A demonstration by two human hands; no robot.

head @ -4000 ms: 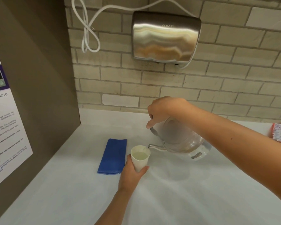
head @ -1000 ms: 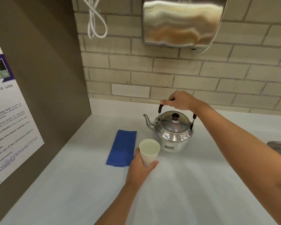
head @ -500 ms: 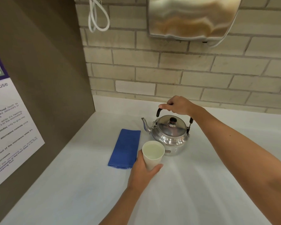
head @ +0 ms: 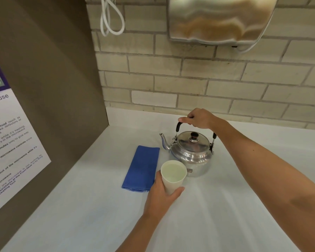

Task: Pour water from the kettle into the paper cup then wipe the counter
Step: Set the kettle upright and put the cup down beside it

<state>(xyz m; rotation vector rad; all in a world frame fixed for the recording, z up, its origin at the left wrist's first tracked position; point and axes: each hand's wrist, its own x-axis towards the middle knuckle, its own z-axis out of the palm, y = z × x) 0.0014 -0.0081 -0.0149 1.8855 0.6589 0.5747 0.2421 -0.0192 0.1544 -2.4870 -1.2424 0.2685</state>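
Head view: kettle [head: 190, 153] sits upright on the tabletop [head: 225, 206], spout pointing left toward the blue cloth [head: 142, 168]. Your right hand [head: 198, 118] is on top of the bail handle, fingers [head: 182, 120] curled round it. Your left hand [head: 161, 195] wraps the paper cup [head: 173, 176], fingers closed round its lower wall; the cup stands just in front of the kettle and just right of the cloth. Water in the cup looks close to the rim, so I'd call the pour done.

Step in hand, as I read it: let go of both and move to the wipe.
- Check the kettle base is flat before you release the handle; lower the bail, don't drop it.
- Ease your grip off the cup slowly. Paper wall plus a high fill means any squeeze or nudge slops it over.
- Cup is near the cloth's right edge, so lift the cloth away from its left side, not across the cup.
- I can't see any spill on the tabletop from here; wipe round the cup and kettle regardless.

No other view.
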